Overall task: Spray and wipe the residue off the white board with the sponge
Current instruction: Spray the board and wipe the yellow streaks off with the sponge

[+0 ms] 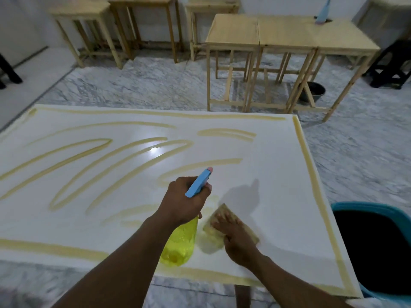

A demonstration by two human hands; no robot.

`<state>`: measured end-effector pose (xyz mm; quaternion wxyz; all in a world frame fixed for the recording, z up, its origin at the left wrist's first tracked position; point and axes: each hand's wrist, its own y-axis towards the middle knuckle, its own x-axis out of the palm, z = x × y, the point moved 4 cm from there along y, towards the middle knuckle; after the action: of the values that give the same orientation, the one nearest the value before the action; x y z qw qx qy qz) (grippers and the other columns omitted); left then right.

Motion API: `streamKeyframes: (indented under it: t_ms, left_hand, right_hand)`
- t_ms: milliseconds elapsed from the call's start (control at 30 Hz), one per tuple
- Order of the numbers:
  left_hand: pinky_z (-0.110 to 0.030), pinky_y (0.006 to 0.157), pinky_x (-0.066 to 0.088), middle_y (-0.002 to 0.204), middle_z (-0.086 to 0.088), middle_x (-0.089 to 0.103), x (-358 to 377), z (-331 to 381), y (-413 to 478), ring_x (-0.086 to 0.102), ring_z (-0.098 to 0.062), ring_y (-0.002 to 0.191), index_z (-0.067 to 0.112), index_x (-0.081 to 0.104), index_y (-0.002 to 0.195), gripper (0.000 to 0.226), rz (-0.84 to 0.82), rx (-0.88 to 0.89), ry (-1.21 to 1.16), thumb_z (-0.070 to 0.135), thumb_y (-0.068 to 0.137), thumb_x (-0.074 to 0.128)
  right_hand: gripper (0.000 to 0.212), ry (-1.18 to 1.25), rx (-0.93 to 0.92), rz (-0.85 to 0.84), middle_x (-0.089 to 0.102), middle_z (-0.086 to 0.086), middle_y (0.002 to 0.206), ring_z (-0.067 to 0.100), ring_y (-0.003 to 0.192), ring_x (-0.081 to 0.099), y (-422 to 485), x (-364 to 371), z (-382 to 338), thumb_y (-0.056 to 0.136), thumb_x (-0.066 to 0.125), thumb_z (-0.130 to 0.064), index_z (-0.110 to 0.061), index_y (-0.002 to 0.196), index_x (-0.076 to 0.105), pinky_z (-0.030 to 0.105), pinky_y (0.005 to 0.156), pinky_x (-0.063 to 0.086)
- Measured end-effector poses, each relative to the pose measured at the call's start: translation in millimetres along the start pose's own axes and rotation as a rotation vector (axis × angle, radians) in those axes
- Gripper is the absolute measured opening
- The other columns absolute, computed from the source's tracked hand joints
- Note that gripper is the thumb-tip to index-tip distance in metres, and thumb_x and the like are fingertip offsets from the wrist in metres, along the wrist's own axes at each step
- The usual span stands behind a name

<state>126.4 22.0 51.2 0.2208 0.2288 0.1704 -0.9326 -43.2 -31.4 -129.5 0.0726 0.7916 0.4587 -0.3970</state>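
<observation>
**Sponge on the near right of the board, spray bottle held above it**

The white board (pixel 266 174) lies flat and fills the near half of the view. Yellowish residue (pixel 66 161) crosses it in long curved streaks on the left and middle, and runs as a band along the far, right and near edges.

The left hand (pixel 184 203) is clamped around the neck of a spray bottle (pixel 180 245) with a blue head and a clear yellow body. The nozzle points toward the far right, and the bottle is held above the near middle of the board.

Just right of the bottle, the right hand (pixel 235 236) lies flat on the sponge (pixel 219 213), fingers stretched out and pressing it onto the board. The sponge is tan and rectangular, and its far corner sticks out beyond the fingertips. This part of the view is blurred. The board around the sponge looks smeared pale yellow.

A teal tub (pixel 355 207) with a dark inside stands on the marble floor (pixel 355 152) at the board's near right corner. Farther back stand several wooden benches (pixel 289 30). One on the right carries a blue object (pixel 322 12), too small to identify. A dark bucket (pixel 313 91) sits on the floor under it.
</observation>
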Motion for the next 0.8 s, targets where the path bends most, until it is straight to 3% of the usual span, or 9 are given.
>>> streamKeyframes:
  t_ms: [33, 100, 200, 333, 433, 567, 633, 733, 800]
  left_hand:
    - [-0.044, 0.058, 0.063, 0.092, -0.028, 0.070, -2, -2, -4, 0.070, -0.027, 0.047, 0.002, 0.070, 0.091, 0.025, -0.002, -0.003, -0.005, 0.026, 0.095, 0.064]
    - [-0.043, 0.057, 0.063, 0.092, -0.029, 0.069, -4, -3, -6, 0.070, -0.028, 0.048, 0.003, 0.070, 0.090, 0.024, -0.002, -0.003, -0.026, 0.026, 0.095, 0.065]
    - [-0.037, 0.055, 0.062, 0.092, -0.028, 0.069, -5, -2, 5, 0.070, -0.030, 0.050, 0.003, 0.070, 0.092, 0.024, -0.009, -0.007, -0.033, 0.026, 0.095, 0.065]
    - [-0.050, 0.063, 0.062, 0.090, -0.026, 0.070, -9, 3, 45, 0.072, -0.026, 0.050, 0.000, 0.070, 0.094, 0.029, 0.019, -0.017, -0.035, 0.029, 0.094, 0.065]
    - [-0.051, 0.060, 0.063, 0.090, -0.025, 0.071, -10, 3, 87, 0.071, -0.027, 0.051, 0.003, 0.071, 0.090, 0.028, 0.040, -0.022, -0.050, 0.030, 0.094, 0.065]
    - [-0.042, 0.053, 0.063, 0.088, -0.027, 0.069, -9, 7, 121, 0.071, -0.034, 0.060, 0.006, 0.069, 0.082, 0.025, 0.026, 0.009, -0.023, 0.028, 0.093, 0.065]
    - [-0.036, 0.052, 0.062, 0.085, -0.027, 0.068, -4, 7, 141, 0.070, -0.036, 0.062, 0.007, 0.070, 0.083, 0.024, 0.028, 0.022, -0.020, 0.027, 0.094, 0.065]
    - [-0.044, 0.053, 0.063, 0.080, -0.025, 0.067, -1, 2, 156, 0.070, -0.032, 0.061, 0.006, 0.071, 0.084, 0.028, 0.036, 0.030, -0.050, 0.031, 0.095, 0.064]
    - [-0.047, 0.054, 0.062, 0.078, -0.023, 0.068, -1, -4, 160, 0.071, -0.027, 0.057, 0.004, 0.070, 0.085, 0.034, 0.038, 0.021, -0.057, 0.036, 0.093, 0.063]
  right_hand:
    - [0.054, 0.197, 0.078, 0.009, 0.038, -0.003, 0.157, 0.021, 0.146, 0.033, -5, -7, -6, 0.096, 0.035, -0.010, -0.029, 0.145, 0.047, 0.040, 0.121, 0.023]
    - [0.042, 0.632, 0.301, 0.035, 0.063, -0.001, 0.130, 0.019, 0.114, 0.061, -7, -26, -11, 0.096, 0.045, -0.019, -0.029, 0.135, 0.056, 0.041, 0.096, 0.052]
    - [0.027, 1.145, 0.645, 0.063, 0.063, 0.018, 0.088, 0.025, 0.070, 0.060, 6, -62, 5, 0.085, 0.048, -0.010, -0.002, 0.107, 0.063, 0.031, 0.058, 0.048]
    - [0.030, 1.363, 0.700, 0.122, 0.067, 0.021, 0.099, 0.033, 0.082, 0.065, 65, -132, 36, 0.089, 0.046, -0.009, 0.001, 0.114, 0.060, 0.036, 0.066, 0.055]
    - [0.032, 1.183, 0.500, 0.174, 0.071, 0.016, 0.109, 0.027, 0.090, 0.068, 139, -204, 50, 0.096, 0.043, -0.008, -0.009, 0.122, 0.061, 0.033, 0.070, 0.055]
    - [0.028, 0.537, 0.328, 0.257, 0.067, 0.010, 0.115, 0.033, 0.075, 0.064, 218, -283, 64, 0.096, 0.049, -0.021, -0.029, 0.120, 0.062, 0.035, 0.052, 0.050]
    - [0.041, 0.251, 0.312, 0.249, 0.063, 0.000, 0.119, 0.030, 0.083, 0.064, 261, -304, 80, 0.094, 0.047, -0.020, -0.034, 0.131, 0.059, 0.033, 0.049, 0.054]
    - [0.052, -0.050, 0.282, 0.215, 0.057, 0.003, 0.129, 0.028, 0.093, 0.060, 308, -304, 102, 0.093, 0.043, -0.015, -0.036, 0.139, 0.052, 0.029, 0.051, 0.049]
    - [0.050, -0.115, 0.285, 0.156, 0.049, 0.007, 0.143, 0.033, 0.112, 0.056, 327, -283, 121, 0.096, 0.045, -0.020, -0.038, 0.142, 0.049, 0.034, 0.071, 0.050]
